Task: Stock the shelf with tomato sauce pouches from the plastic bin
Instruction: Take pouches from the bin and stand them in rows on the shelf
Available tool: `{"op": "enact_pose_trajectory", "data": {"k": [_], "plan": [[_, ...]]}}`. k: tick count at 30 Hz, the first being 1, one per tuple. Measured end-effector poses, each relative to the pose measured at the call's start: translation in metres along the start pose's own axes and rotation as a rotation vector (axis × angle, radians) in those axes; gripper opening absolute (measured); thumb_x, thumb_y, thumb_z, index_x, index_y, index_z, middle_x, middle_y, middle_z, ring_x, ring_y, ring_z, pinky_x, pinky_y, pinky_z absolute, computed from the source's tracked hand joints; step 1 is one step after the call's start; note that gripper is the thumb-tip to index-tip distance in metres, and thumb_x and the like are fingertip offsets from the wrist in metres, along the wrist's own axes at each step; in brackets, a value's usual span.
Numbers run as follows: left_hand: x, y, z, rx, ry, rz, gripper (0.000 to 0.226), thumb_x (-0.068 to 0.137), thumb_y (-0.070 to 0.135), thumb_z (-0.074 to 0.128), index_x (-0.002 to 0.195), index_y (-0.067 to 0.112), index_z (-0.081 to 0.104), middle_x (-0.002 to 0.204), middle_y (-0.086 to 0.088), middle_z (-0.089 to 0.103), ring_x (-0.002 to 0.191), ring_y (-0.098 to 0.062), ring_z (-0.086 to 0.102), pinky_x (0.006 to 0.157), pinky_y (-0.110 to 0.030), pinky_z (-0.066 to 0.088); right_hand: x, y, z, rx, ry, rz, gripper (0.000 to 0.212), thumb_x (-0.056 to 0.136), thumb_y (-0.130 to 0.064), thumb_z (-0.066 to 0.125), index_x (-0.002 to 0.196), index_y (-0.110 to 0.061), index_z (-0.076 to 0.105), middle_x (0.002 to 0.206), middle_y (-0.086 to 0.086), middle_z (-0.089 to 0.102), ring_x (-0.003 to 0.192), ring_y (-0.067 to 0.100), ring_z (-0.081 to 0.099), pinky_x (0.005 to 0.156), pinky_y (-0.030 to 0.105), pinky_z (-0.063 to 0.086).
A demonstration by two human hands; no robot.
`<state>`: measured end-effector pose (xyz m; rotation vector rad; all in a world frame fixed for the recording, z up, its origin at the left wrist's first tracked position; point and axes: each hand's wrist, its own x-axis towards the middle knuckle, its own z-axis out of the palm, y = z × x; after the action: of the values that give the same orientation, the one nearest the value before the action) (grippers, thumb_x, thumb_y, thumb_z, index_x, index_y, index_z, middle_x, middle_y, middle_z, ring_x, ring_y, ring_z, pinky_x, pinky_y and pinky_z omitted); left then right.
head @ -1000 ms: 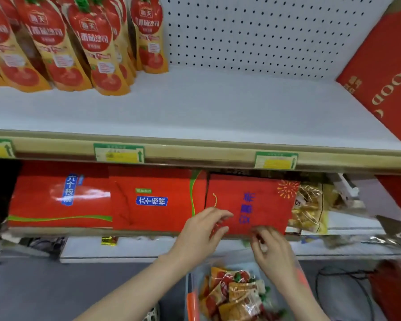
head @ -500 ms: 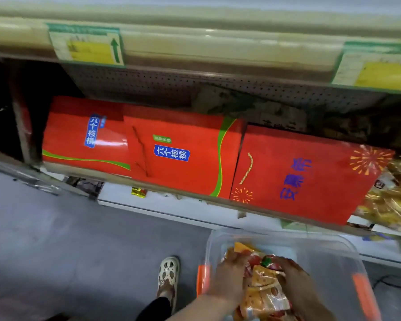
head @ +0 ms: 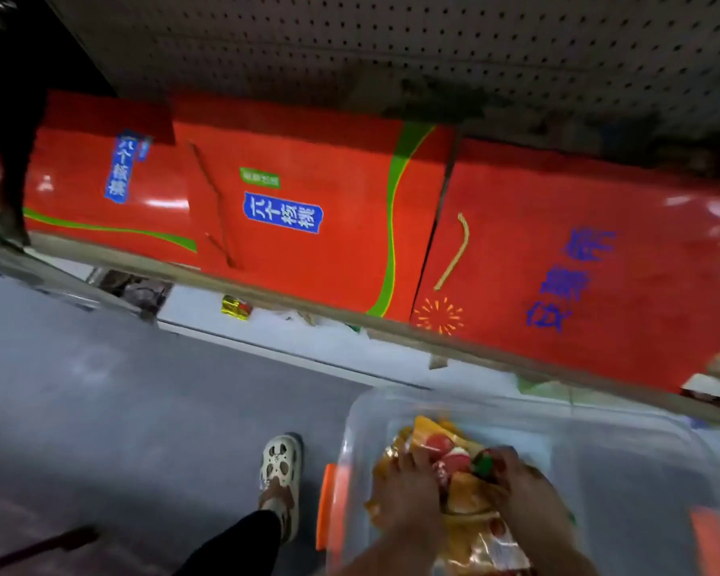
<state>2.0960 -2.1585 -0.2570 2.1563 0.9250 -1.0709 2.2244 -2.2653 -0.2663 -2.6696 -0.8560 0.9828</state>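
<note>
Inside the bin [head: 474, 403], the left hand [head: 408, 490] curls over the pouches' [head: 443, 444] left side; the right hand [head: 526, 494] curls round their right, beside a green cap [head: 484, 463].

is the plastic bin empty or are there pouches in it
Not empty: a pile of pouches lies in the bin, left hand and right hand on it.

I am reading 六个核桃 on the blue label [head: 282, 212] of the middle red box [head: 333, 268]. The sideways label [head: 122, 167] on the left red box [head: 75, 201] and the blue letters [head: 566, 280] on the right red box [head: 624, 193] are looking too blurry to read.
</note>
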Motion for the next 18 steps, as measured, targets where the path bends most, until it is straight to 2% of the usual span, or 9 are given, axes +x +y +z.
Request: {"op": "enact_pose_trajectory", "data": {"k": [1, 2, 3, 6, 8, 10, 13, 15, 18], "plan": [[0.001, 0.006, -0.017, -0.020, 0.145, -0.087, 0.044, 0.082, 0.023, 0.056, 0.126, 0.018, 0.054, 0.115, -0.011, 0.066, 0.105, -0.027, 0.065, 0.090, -0.037, 0.052, -0.013, 0.016, -0.028, 0.000, -0.008, 0.027, 0.038, 0.082, -0.050, 0.063, 0.117, -0.042, 0.048, 0.092, 0.000, 0.067, 0.096, 0.027, 0.068, 0.076, 0.034, 0.051], [0.008, 0.000, -0.017, 0.016, 0.235, -0.041, 0.041, 0.090, 0.024, 0.051, 0.130, 0.016, 0.052, 0.122, -0.011, 0.062, 0.115, -0.028, 0.059, 0.098, -0.037, 0.046, -0.009, -0.003, -0.007, -0.053, 0.015, 0.047, 0.035, 0.083, -0.040, 0.069, 0.115, -0.036, 0.056, 0.091, 0.003, 0.070, 0.095, 0.029, 0.068, 0.074, 0.034, 0.049], [0.004, -0.001, -0.023, 0.025, 0.276, 0.017, 0.037, 0.094, 0.025, 0.047, 0.129, 0.016, 0.054, 0.123, -0.011, 0.062, 0.117, -0.029, 0.057, 0.099, -0.036, 0.043, -0.017, -0.004, -0.013, -0.040, 0.037, 0.041, 0.032, 0.083, -0.032, 0.072, 0.113, -0.030, 0.063, 0.092, 0.007, 0.072, 0.094, 0.032, 0.068, 0.074, 0.035, 0.049], [-0.020, 0.003, -0.027, 0.032, 0.315, 0.029, 0.032, 0.094, 0.033, 0.047, 0.120, 0.018, 0.058, 0.117, -0.008, 0.067, 0.113, -0.028, 0.060, 0.095, -0.033, 0.044, -0.018, -0.011, -0.008, -0.027, 0.013, 0.075, 0.019, 0.084, -0.021, 0.069, 0.103, -0.020, 0.072, 0.094, 0.016, 0.070, 0.095, 0.036, 0.066, 0.079, 0.037, 0.050], [-0.022, 0.004, -0.032, 0.016, 0.324, 0.021, 0.034, 0.093, 0.037, 0.051, 0.123, 0.022, 0.052, 0.117, -0.008, 0.066, 0.112, -0.029, 0.058, 0.093, -0.035, 0.044, -0.022, -0.006, -0.016, -0.049, -0.013, 0.072, 0.016, 0.086, -0.023, 0.068, 0.100, -0.017, 0.074, 0.100, 0.015, 0.070, 0.100, 0.035, 0.062, 0.083, 0.034, 0.048], [-0.028, 0.001, -0.036, -0.002, 0.284, 0.043, 0.047, 0.091, 0.043, 0.057, 0.132, 0.024, 0.044, 0.121, -0.011, 0.062, 0.112, -0.033, 0.053, 0.093, -0.038, 0.041, -0.032, -0.009, -0.018, -0.018, -0.033, 0.062, 0.012, 0.088, -0.022, 0.066, 0.097, -0.016, 0.072, 0.103, 0.013, 0.071, 0.100, 0.034, 0.063, 0.081, 0.033, 0.046], [-0.044, -0.001, -0.049, -0.162, 0.268, 0.104, 0.062, 0.089, 0.044, 0.061, 0.141, 0.020, 0.036, 0.126, -0.016, 0.059, 0.115, -0.035, 0.054, 0.095, -0.039, 0.043, -0.049, -0.013, -0.016, -0.016, -0.034, 0.036, 0.020, 0.096, -0.024, 0.056, 0.114, -0.020, 0.065, 0.107, 0.014, 0.072, 0.099, 0.036, 0.066, 0.082, 0.038, 0.049], [-0.054, -0.003, -0.054, -0.291, 0.263, 0.147, 0.060, 0.091, 0.038, 0.061, 0.142, 0.018, 0.037, 0.128, -0.015, 0.059, 0.116, -0.034, 0.056, 0.096, -0.037, 0.044, -0.059, -0.014, -0.016, 0.005, 0.012, 0.039, 0.022, 0.098, -0.021, 0.053, 0.119, -0.021, 0.061, 0.103, 0.015, 0.072, 0.096, 0.037, 0.068, 0.081, 0.040, 0.051], [-0.071, -0.007, -0.064, -0.406, 0.281, 0.187, 0.046, 0.094, 0.025, 0.058, 0.137, 0.018, 0.041, 0.127, -0.012, 0.060, 0.116, -0.031, 0.057, 0.093, -0.033, 0.044, -0.076, -0.023, -0.029, 0.101, 0.071, 0.057, 0.021, 0.096, -0.008, 0.053, 0.114, -0.016, 0.061, 0.097, 0.016, 0.073, 0.088, 0.039, 0.068, 0.076, 0.041, 0.051]]}}
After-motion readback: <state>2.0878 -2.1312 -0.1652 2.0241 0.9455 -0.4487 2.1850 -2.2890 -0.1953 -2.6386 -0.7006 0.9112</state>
